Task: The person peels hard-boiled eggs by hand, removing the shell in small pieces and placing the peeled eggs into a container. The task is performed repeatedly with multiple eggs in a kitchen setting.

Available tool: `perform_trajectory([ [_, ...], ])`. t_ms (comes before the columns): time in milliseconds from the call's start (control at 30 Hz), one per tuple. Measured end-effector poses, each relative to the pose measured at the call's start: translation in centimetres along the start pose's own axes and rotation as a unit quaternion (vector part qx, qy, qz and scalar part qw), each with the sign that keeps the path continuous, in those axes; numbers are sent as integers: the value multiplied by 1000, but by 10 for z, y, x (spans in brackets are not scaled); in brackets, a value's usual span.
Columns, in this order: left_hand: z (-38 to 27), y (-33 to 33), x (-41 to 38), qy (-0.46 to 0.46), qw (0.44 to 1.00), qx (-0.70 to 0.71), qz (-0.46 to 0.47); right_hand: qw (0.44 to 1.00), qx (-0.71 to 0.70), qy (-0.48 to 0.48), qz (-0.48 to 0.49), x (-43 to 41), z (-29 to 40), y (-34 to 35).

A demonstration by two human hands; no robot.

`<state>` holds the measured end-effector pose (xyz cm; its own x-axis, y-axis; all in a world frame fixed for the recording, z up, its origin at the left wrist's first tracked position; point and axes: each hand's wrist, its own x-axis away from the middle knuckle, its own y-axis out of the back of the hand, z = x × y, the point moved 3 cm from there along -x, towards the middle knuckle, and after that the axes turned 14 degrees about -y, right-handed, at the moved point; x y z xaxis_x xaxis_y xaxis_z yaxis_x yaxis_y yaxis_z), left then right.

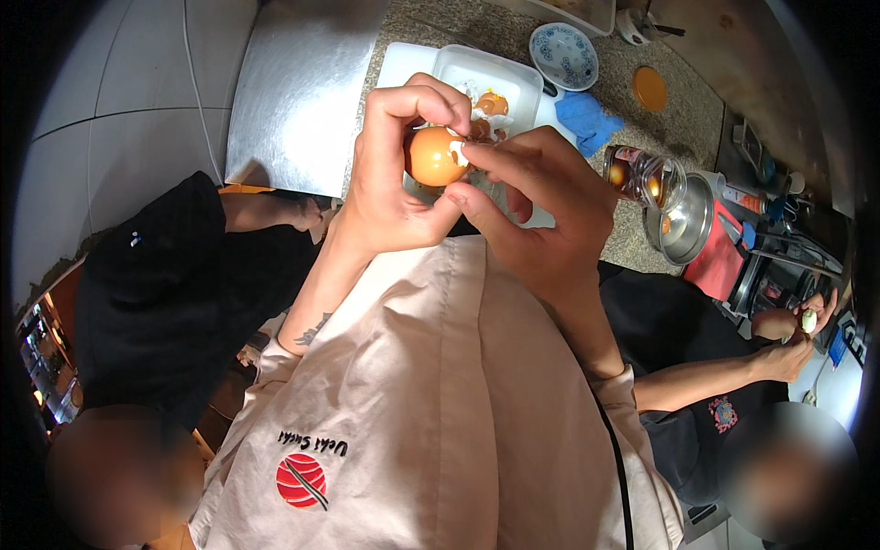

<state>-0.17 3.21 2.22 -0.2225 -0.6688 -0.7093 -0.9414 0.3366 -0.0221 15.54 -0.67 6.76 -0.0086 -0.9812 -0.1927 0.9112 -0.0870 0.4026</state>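
A brown egg [433, 159] is held in my left hand [392, 158], its fingers curled around it from above and its thumb below. White patches, apparently cracked shell or membrane, show on the egg's right side. There the index fingertip of my right hand [550, 185] touches it, with the thumb near the egg's lower edge. Behind both hands a clear plastic container [522, 74] holds broken brown eggshells [492, 103] with some yellow bits. It rests on a white board [399, 65], and my hands partly hide it.
Right of the container lie a blue cloth [588, 122], a patterned bowl [564, 56], an orange lid [650, 88], a glass jar [660, 182] and a metal bowl [691, 223]. A steel surface [302, 89] is at left. Other people stand on both sides.
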Motion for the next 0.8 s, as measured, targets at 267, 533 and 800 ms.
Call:
perform_trajectory([
  [267, -2, -4, -3, -94, 985, -140, 31, 998, 35, -7, -43, 6, 4, -5],
  [533, 1, -1, 6, -95, 978, -158, 98, 994, -31, -87, 59, 0, -3, -2],
  [800, 2, -1, 12, 9, 978, -181, 107, 995, -10, -33, 91, -3, -13, 0],
])
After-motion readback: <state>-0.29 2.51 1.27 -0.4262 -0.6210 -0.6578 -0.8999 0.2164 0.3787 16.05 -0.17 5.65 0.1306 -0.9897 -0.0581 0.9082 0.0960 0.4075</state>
